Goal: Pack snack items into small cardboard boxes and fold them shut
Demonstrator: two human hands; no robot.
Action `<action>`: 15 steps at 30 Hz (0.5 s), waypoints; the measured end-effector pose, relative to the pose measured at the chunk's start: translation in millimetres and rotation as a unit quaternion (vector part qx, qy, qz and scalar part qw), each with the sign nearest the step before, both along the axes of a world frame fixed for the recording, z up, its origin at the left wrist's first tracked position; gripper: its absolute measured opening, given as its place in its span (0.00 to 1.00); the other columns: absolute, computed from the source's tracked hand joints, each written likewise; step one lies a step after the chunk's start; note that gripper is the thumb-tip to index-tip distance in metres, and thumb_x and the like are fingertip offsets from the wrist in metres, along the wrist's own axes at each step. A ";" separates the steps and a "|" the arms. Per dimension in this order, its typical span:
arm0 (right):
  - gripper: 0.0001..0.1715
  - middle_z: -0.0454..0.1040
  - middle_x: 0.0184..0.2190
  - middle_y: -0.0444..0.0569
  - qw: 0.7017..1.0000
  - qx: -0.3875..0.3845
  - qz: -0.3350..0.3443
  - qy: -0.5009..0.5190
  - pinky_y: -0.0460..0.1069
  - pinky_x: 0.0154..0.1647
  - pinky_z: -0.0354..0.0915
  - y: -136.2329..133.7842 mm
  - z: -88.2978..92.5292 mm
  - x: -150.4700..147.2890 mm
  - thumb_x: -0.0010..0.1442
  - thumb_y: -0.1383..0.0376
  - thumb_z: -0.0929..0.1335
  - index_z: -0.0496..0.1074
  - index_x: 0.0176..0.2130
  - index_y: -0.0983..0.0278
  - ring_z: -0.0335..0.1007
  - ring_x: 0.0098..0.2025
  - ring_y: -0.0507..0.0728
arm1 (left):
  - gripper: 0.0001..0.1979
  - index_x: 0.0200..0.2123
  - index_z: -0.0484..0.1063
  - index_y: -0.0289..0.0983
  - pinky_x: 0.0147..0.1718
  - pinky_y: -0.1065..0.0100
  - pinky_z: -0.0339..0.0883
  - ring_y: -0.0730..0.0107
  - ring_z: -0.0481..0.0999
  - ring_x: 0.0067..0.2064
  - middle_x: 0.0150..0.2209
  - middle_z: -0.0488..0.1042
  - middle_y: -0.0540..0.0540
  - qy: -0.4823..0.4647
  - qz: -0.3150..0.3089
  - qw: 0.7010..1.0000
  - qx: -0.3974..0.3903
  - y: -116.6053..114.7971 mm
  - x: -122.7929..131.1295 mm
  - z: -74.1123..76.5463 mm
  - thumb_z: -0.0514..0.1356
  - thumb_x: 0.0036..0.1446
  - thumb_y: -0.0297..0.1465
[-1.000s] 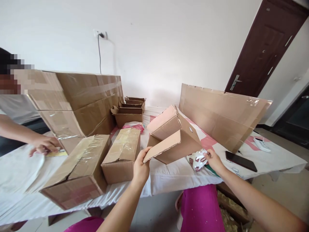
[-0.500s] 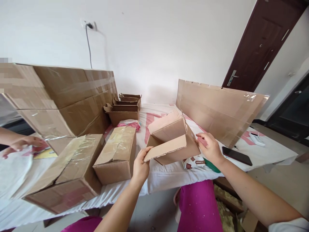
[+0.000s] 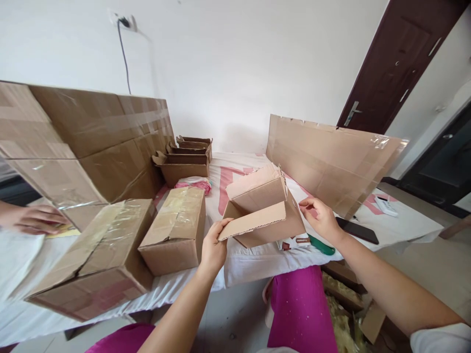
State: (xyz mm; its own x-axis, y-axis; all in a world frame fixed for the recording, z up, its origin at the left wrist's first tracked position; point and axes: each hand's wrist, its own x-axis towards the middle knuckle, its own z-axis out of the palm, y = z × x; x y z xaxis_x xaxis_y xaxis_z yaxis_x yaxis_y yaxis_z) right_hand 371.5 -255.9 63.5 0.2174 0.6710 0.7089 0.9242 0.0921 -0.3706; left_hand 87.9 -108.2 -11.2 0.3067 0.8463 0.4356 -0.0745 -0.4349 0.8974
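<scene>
A small open cardboard box (image 3: 263, 211) is held above the white-covered table (image 3: 257, 267), its flaps standing up. My left hand (image 3: 213, 247) is closed on the near flap at the box's left corner. At the box's right side, my right hand (image 3: 321, 218) touches the wall with fingers bent and apart. Beneath the box lie a printed packet (image 3: 296, 242) and a green-handled tool (image 3: 324, 246).
Two taped cartons (image 3: 174, 230) (image 3: 91, 260) sit to the left, before a large stack of cartons (image 3: 84, 137). Open small boxes (image 3: 184, 164) stand at the back. A flat cardboard sheet (image 3: 331, 162) leans at right, near a phone (image 3: 358, 231). Another person's hand (image 3: 33, 219) rests far left.
My right hand left the packet on the table and rose to the box's right side. The box settled lower and more level. The other person's hand drew back to the left.
</scene>
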 end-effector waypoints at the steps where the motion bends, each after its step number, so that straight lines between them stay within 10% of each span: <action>1: 0.09 0.79 0.39 0.49 1.000 -0.011 0.013 -0.007 0.53 0.41 0.71 -1.7 -0.9 -1.8 0.61 0.62 0.65 0.71 0.43 0.59 0.76 0.39 0.57 | 0.13 0.42 0.76 0.40 0.52 0.61 0.64 0.60 0.74 0.48 0.43 0.77 0.45 0.004 -0.001 1.000 0.000 -0.4 0.3 0.1 0.57 0.53 0.32; 15: 0.11 0.80 0.33 0.49 0.990 -0.031 -0.029 -0.132 0.52 0.37 0.70 4.1 -2.6 -10.3 0.63 0.64 0.62 0.73 0.36 0.59 0.77 0.35 0.58 | 0.12 0.40 0.77 0.40 0.51 0.61 0.65 0.60 0.75 0.47 0.42 0.78 0.45 0.002 -0.002 1.000 -0.004 -1.4 -1.2 -0.4 0.58 0.51 0.31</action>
State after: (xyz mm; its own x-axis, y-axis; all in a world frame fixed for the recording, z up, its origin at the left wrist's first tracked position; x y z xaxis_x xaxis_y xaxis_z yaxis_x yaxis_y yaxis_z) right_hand 361.3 -251.8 60.9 0.0692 0.7072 0.7036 0.9928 0.0200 -0.1178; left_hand 86.7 -109.6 -11.6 0.3113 0.8485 0.4279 -0.0716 -0.4281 0.9009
